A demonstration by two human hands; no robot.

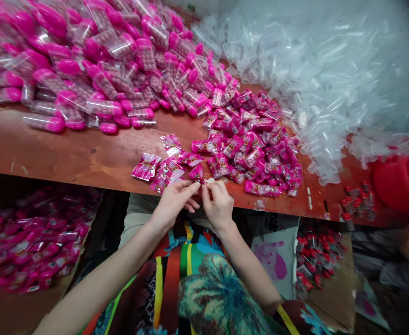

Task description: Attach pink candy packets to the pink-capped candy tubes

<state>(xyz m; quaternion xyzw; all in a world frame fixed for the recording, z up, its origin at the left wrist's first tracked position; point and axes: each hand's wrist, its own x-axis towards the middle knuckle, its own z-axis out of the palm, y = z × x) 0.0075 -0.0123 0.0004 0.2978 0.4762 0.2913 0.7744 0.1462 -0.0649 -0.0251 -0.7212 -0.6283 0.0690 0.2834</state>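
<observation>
At the front edge of the table, my left hand (178,200) and my right hand (219,204) meet, thumbs and fingers pinched together. Between their fingertips is the lower end of a small pink printed sachet (196,173), partly covered by the fingers. Several flat pink sachets (146,166) lie just beyond my left hand. Beyond my right hand spreads a heap of pink-wrapped small packets (256,144), some with clear plastic showing. A white scrap (209,180) lies by the right fingertips.
Clear tubes with pink caps and pink beads (103,79) are heaped at back left. Empty clear plastic tubes (316,93) cover the back right. A red container (402,184) stands right, beside red-capped tubes (358,202). Below the table are boxes of pink packets (40,237) and red-capped tubes (318,256).
</observation>
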